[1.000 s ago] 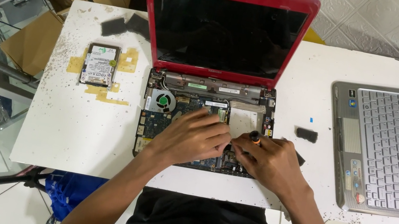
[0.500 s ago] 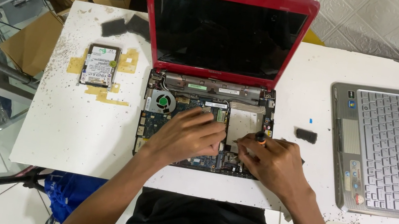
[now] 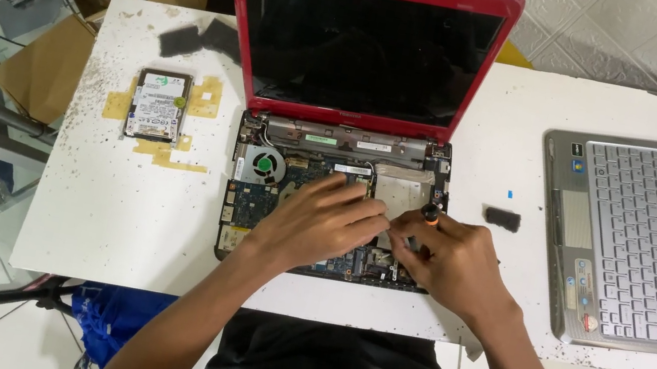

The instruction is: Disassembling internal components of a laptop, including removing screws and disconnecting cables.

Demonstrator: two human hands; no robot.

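- The right hand (image 3: 458, 266) grips a small screwdriver (image 3: 429, 215) with a dark and orange handle. The tool stands almost straight up, tip down in the open laptop (image 3: 334, 204).
- The left hand (image 3: 321, 224) lies flat on the green board (image 3: 253, 203), fingers spread and pointing right, toward the tool. It grasps nothing that I can see; it looks like it just steadies the spot.
- Both hands meet in the middle of the laptop's base, just touching or almost.
- The step looks like work on a screw inside the laptop. The screw is hidden under the fingers.
- I think the next move needs a slow twist, the tool kept straight, and the left hand holding firm.
- Both arms reach in from the bottom, elbows out, wrists low over the base.
- The round fan (image 3: 264, 166) sits left of the hands. The red lid (image 3: 366, 47) stands up behind them.
- A hard drive (image 3: 158, 105) lies far left on the white table (image 3: 491, 132).
- A small black piece (image 3: 503, 218) lies right of the laptop.
- The grey keyboard (image 3: 629, 242) part lies far right.
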